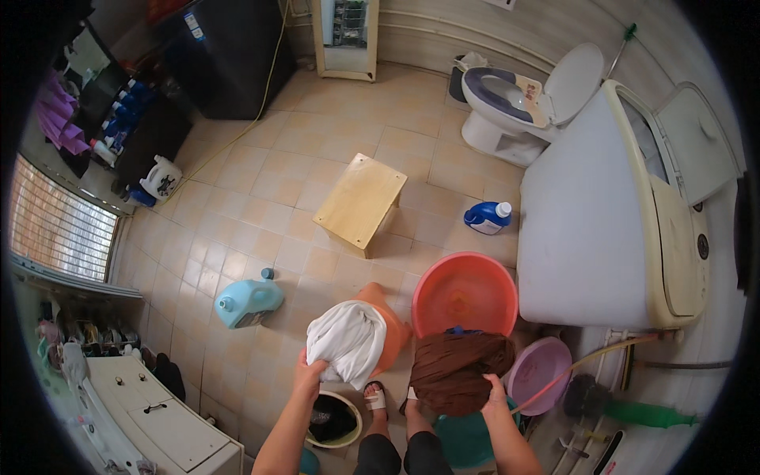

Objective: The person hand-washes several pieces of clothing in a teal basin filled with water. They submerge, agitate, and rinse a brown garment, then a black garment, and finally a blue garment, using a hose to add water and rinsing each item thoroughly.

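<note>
My left hand [310, 372] is closed on the near edge of a bundled white cloth [347, 342], which sits over an orange plastic stool [393, 336]. Whether the cloth rests on the stool or hangs just above it, I cannot tell. My right hand [495, 393] grips the side of a crumpled dark brown cloth [459, 370]. That brown bundle overlaps the near rim of a red basin [463, 277] and covers part of a teal basin [463, 443]. A bit of blue fabric [457, 331] shows at its far edge. Close to my left forearm, a cream basin [355, 434] holds something black.
A light blue jug [249, 301] stands on the tiles at left. Ahead is a small wooden stool [360, 198], with a blue bottle [487, 218] to its right. A pink-purple basin [546, 364], a washing machine [586, 214] and a toilet [507, 103] line the right side.
</note>
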Available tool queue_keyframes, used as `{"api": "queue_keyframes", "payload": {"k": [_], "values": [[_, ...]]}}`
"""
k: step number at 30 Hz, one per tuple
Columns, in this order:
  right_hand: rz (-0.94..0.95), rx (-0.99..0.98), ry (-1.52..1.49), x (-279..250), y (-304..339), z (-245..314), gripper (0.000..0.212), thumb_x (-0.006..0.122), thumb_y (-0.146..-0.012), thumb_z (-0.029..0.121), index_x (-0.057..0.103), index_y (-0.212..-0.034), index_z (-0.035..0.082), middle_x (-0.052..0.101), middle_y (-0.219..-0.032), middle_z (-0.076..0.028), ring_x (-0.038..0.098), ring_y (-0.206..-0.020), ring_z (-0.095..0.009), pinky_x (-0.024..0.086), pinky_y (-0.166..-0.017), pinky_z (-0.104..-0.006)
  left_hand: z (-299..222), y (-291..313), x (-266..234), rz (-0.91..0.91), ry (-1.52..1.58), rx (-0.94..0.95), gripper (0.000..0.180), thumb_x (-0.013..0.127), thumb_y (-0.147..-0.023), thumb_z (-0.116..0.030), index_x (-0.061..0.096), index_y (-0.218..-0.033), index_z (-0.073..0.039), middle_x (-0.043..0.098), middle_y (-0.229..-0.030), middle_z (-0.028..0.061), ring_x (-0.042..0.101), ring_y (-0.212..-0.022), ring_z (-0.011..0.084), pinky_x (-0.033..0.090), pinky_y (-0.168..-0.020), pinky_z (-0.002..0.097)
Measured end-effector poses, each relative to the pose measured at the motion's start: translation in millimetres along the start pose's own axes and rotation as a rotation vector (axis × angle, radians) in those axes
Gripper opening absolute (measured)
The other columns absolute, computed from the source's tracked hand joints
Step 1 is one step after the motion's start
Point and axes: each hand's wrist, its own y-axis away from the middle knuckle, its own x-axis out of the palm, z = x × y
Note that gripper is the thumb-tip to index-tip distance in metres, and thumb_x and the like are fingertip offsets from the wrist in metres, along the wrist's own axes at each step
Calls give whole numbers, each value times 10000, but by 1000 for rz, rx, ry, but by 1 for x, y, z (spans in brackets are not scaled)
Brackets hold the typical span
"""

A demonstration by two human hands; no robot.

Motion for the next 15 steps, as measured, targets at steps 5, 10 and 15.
{"api": "queue_keyframes", "payload": {"k": [5, 10, 15], "values": [[76, -142, -132, -26, 12, 8, 463, 596, -749, 195, 475, -1157, 14, 489, -1131, -134, 499, -1001, -309, 452, -836, -442, 60, -46, 6, 129, -188, -61, 602, 585, -649, 25, 408, -1218, -63, 523, -1122, 102, 552, -980, 233, 512, -728, 344], [-26, -226, -100, -48, 23, 18, 474, 590, -740, 198, 477, -1157, 2, 500, -1136, -140, 512, -1004, -305, 447, -860, -433, 130, -92, -16, -13, -1096, -238, 781, 818, -558, -175, 405, -1191, 22, 525, -1134, 164, 535, -1012, 289, 468, -828, 364], [-31, -199, -105, -65, 43, 23, 491, 615, -743, 175, 468, -1173, -10, 483, -1155, -147, 481, -1038, -310, 424, -889, -437, 156, -97, -42, -107, -1177, 5, 878, 845, -499, -199, 380, -1200, 50, 493, -1169, 215, 479, -1100, 321, 415, -910, 387]]}}
